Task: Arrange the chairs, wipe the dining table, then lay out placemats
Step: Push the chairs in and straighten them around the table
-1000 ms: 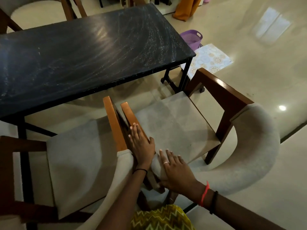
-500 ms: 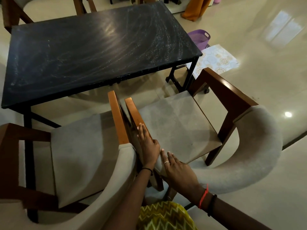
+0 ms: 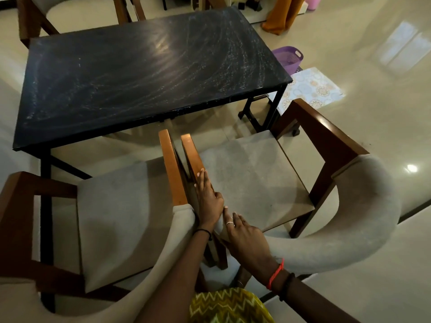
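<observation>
Two wooden armchairs with grey cushions stand side by side in front of me, the left chair [image 3: 121, 217] and the right chair [image 3: 251, 180], armrests almost touching. My left hand [image 3: 208, 197] lies on the right chair's near armrest, fingers straight along the wood, thumb on the seat side. My right hand [image 3: 245, 236] rests flat on the padded backrest end just behind it. Beyond the chairs stands the black dining table [image 3: 144, 73], its top streaked with pale smears. A patterned placemat [image 3: 312, 89] lies on the floor past the table's right end.
A purple basket [image 3: 288, 58] sits on the floor by the table's far right corner. Another chair [image 3: 77, 10] stands behind the table at top left. Orange cloth [image 3: 279, 17] hangs at the back. Glossy tiled floor spreads to the right.
The two chairs sit a little closer to the table and my view has drawn back and up. Both hands stay on the right chair's armrest and backrest.
</observation>
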